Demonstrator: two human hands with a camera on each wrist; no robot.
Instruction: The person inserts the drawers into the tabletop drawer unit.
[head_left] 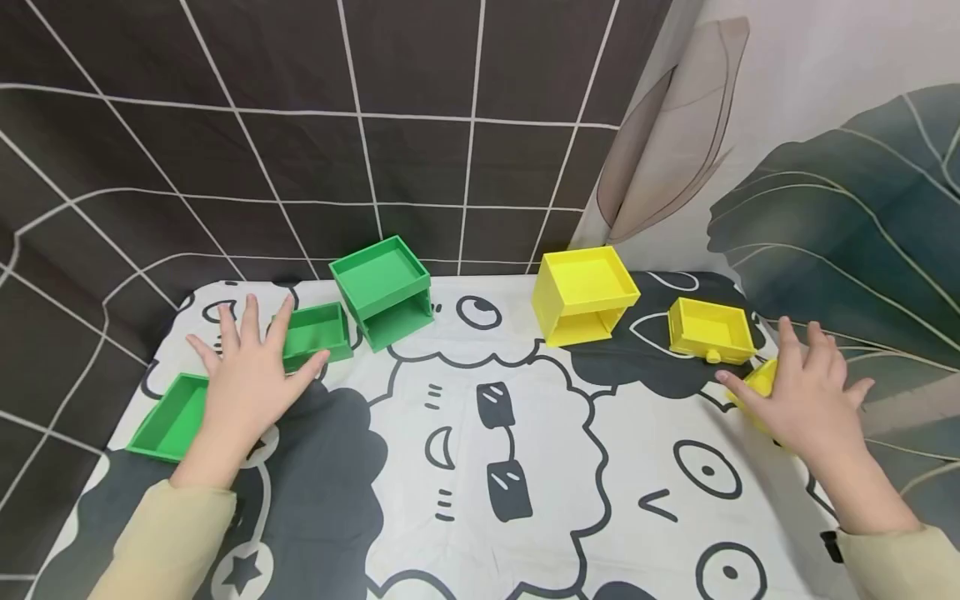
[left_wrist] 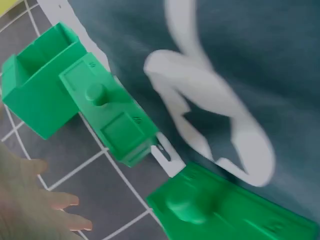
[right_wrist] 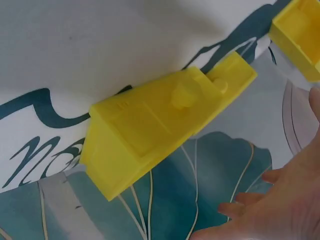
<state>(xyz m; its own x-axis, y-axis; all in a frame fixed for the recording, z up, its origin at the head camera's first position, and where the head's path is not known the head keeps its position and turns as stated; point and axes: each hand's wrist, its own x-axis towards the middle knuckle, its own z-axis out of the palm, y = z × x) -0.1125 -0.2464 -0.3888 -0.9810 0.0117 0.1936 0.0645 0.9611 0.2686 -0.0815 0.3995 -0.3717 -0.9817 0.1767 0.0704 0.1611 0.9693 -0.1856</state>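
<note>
My left hand [head_left: 247,367] is spread flat, fingers straight, between two green drawers. One green drawer [head_left: 317,333] lies by its thumb and the other [head_left: 168,417] by its wrist. In the left wrist view both drawers show knobbed fronts [left_wrist: 107,117] [left_wrist: 210,212], and the hand [left_wrist: 30,210] holds nothing. A green cabinet shell [head_left: 382,292] stands behind them. My right hand [head_left: 806,392] is also spread open, over a yellow drawer [head_left: 759,382] that it partly hides. The right wrist view shows that drawer [right_wrist: 160,130] lying apart from the fingers [right_wrist: 250,207].
A yellow cabinet shell [head_left: 583,293] stands at the back, with a second yellow drawer [head_left: 710,330] to its right. A cartoon-sheep cloth [head_left: 480,467] covers the table. A dark checked sheet hangs behind and to the left; a leaf-print curtain hangs on the right.
</note>
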